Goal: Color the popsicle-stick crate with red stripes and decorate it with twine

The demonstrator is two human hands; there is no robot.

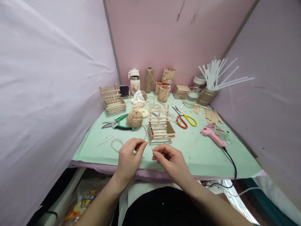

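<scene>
My left hand (132, 154) is closed in a pinch on a length of jute twine (145, 133) near the table's front edge. Just to its right, my right hand (169, 157) also pinches the twine, a short piece of which shows between the two hands. Behind them stands a small wooden-stick basket (161, 130) with a slatted back, apart from my fingers. The ball of jute twine (134, 118) lies behind my left hand. A loop of twine rests on the table to the left of that hand.
Green-handled pruning shears (117, 123) lie left, scissors (184, 119) and a pink glue gun (213, 135) with a black cord right. A second stick basket (114, 102) stands back left. Farther back are a water cup (193, 96), loose sticks (213, 116) and a holder of white glue sticks (207, 95).
</scene>
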